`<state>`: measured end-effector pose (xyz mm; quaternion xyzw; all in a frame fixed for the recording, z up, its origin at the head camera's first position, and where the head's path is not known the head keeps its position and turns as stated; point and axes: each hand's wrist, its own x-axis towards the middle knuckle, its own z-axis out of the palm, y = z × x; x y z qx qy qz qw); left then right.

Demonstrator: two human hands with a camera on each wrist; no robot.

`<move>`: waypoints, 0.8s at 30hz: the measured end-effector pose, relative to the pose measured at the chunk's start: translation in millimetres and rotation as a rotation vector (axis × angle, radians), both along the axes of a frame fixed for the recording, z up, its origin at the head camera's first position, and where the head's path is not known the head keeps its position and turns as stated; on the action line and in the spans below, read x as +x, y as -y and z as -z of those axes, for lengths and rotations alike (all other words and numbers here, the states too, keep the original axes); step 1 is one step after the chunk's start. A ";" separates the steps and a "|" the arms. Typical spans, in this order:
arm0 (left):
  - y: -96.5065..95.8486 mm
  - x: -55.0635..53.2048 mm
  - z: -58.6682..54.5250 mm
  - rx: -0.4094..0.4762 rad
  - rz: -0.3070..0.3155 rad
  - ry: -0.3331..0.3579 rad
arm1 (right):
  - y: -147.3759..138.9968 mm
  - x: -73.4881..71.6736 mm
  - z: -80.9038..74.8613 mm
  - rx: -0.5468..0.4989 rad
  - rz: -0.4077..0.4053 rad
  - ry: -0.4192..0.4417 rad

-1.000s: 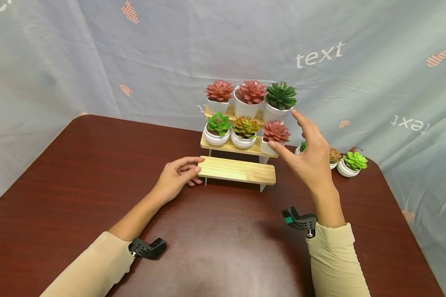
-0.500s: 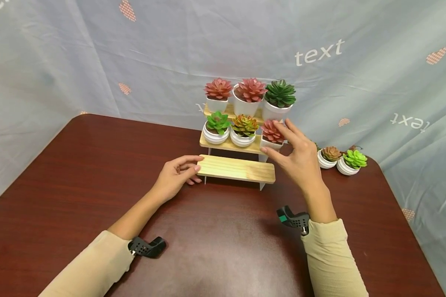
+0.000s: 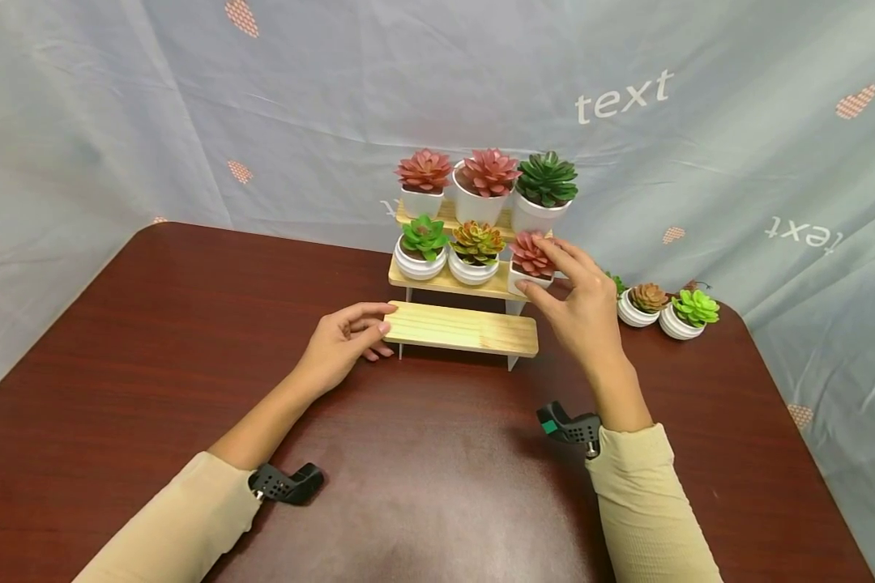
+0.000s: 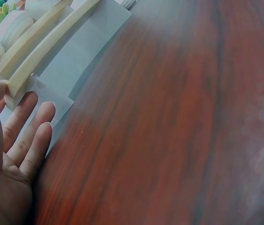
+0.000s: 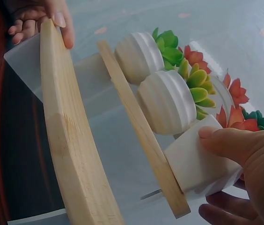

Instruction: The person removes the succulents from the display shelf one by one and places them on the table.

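Note:
A three-tier wooden plant stand stands on the table. My left hand pinches the left end of its bare lowest board, the thumb at the edge and the other fingers loose beside the end support. At the right end of the middle board, my right hand holds a pink succulent in a square white pot, thumb on the pot's front side. The pot's base sits on the board. Left of it stand a yellow-red succulent and a green succulent, both in round ribbed pots.
Two pink succulents and a dark green succulent line the top board. Right of the stand, a brown succulent and a bright green succulent sit on the table, with another partly hidden. A curtain hangs behind.
My right hand has come down and left from beside the top tier and taken hold of the pink succulent's square pot, which now sits slightly straighter. The left hand stays on the lowest board.

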<state>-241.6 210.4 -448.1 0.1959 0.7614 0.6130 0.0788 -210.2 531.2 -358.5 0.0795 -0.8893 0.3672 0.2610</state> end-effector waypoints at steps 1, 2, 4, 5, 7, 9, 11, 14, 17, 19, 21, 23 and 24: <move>0.1 -0.1 0.1 0.000 -0.001 0.001 | 0.2 -0.2 0.2 -0.016 -0.008 -0.002; 0.3 -0.2 0.4 0.000 -0.001 0.003 | 0.5 -0.4 0.3 -0.032 -0.016 -0.003; 0.6 -0.3 0.8 0.000 -0.004 0.005 | 1.0 -0.7 0.5 -0.054 -0.029 -0.004; 0.8 -0.4 1.1 -0.001 -0.005 0.005 | 1.2 -0.6 0.6 -0.057 -0.032 -0.004; 1.0 -0.5 1.8 -0.002 -0.007 0.007 | 1.3 -0.7 0.5 -0.057 -0.035 -0.005; 1.1 -0.6 1.9 -0.001 -0.009 0.008 | 1.1 -0.7 0.3 -0.044 -0.032 -0.010; 1.0 -0.8 2.0 0.001 -0.008 0.009 | 0.4 -0.6 -0.2 -0.033 -0.029 -0.022; 0.9 -0.9 1.5 0.001 -0.008 0.008 | -1.0 0.3 -2.4 -0.017 -0.027 -0.045; 0.8 -1.0 1.4 -0.002 -0.007 0.006 | -3.4 2.1 -5.9 -0.023 -0.028 -0.071; 0.7 -0.9 1.2 -0.005 -0.006 0.003 | -5.6 3.7 -8.9 -0.038 -0.027 -0.089; 0.5 -0.9 0.9 -0.005 -0.005 0.001 | -8.3 5.3 -12.0 -0.061 -0.029 -0.105; 0.3 -0.7 0.7 -0.004 -0.005 0.001 | -10.8 7.0 -15.5 -0.091 -0.039 -0.118; 0.3 -0.6 0.5 -0.003 -0.006 0.001 | -12.4 7.8 -17.3 -0.099 -0.040 -0.125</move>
